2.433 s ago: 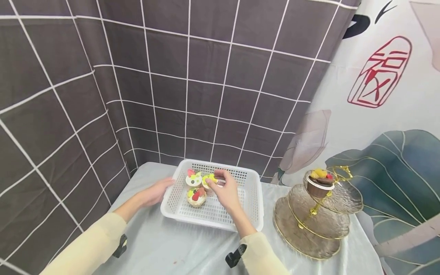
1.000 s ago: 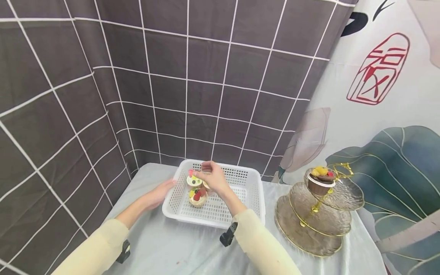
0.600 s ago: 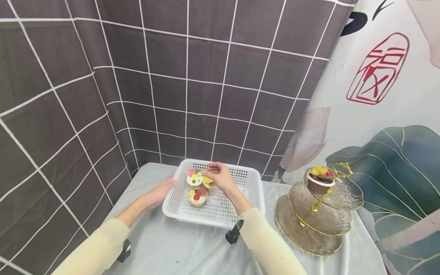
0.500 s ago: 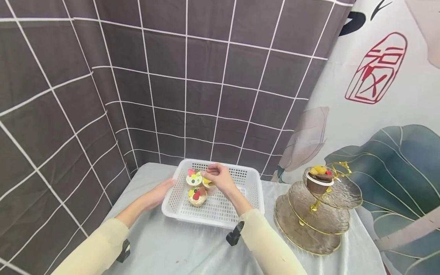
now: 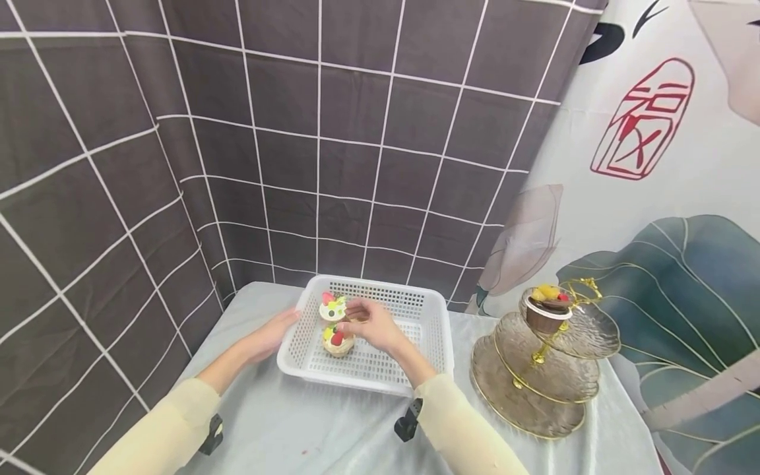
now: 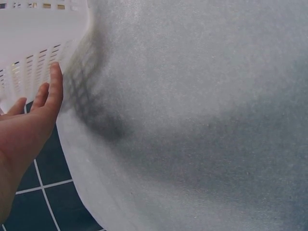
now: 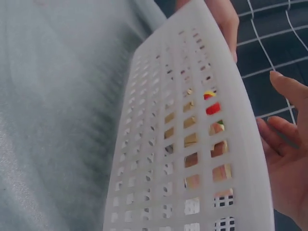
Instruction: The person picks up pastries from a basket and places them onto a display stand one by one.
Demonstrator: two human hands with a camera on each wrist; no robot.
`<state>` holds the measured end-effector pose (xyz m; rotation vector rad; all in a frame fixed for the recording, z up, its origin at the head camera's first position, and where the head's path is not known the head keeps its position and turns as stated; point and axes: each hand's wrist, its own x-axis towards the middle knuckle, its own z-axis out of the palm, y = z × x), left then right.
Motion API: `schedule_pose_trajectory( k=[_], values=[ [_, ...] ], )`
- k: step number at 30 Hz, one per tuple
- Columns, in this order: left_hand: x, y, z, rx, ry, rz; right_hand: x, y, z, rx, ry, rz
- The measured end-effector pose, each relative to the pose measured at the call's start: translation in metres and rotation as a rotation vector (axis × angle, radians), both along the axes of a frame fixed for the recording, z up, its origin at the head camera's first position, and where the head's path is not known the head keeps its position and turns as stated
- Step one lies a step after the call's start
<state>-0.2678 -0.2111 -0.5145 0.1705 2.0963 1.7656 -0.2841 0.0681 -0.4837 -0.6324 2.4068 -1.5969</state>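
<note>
White basket (image 5: 359, 382) is set on the desk (image 5: 332, 422), open side up, its long axis laid left to right, with the right end turned slightly nearer the wearer. To its right, well apart, a three-tiered stand (image 5: 561, 380) is placed upright. The hands are kept apart from each other: the left hand (image 5: 267, 336) is laid with extended fingers against the basket's left end, and the right hand (image 5: 375, 326) is held over the inside, thumb and fingers spread; whether anything is touched by it cannot be told. Near the left end, a strawberry-topped cupcake (image 5: 332, 311) and a red-topped cupcake (image 5: 338, 343) are stood upright, lined roughly back to front, across the basket's length. On the stand's top tier, a brown-cupped cupcake (image 5: 545, 318) is seated, topping upward.
</note>
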Motion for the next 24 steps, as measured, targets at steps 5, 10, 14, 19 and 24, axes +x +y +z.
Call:
schedule_pose_trajectory(
  k=[5, 10, 14, 19, 24],
  values=[
    [-0.001, 0.0, 0.0, -0.003, -0.006, 0.004, 0.007, -0.001, -0.002, 0.107, 0.028, 0.032],
    [-0.001, 0.0, -0.001, -0.016, -0.004, 0.004, 0.008, -0.001, -0.008, 0.194, 0.036, 0.057],
    [-0.001, 0.0, -0.001, -0.011, 0.002, 0.001, 0.006, -0.003, -0.01, 0.215, 0.065, 0.08],
    [0.0, -0.001, -0.001, 0.012, -0.008, 0.002, 0.006, -0.008, -0.011, 0.25, 0.149, 0.134],
    [-0.001, 0.0, -0.002, 0.015, -0.013, 0.007, 0.008, -0.014, -0.013, 0.301, 0.21, 0.126]
  ],
)
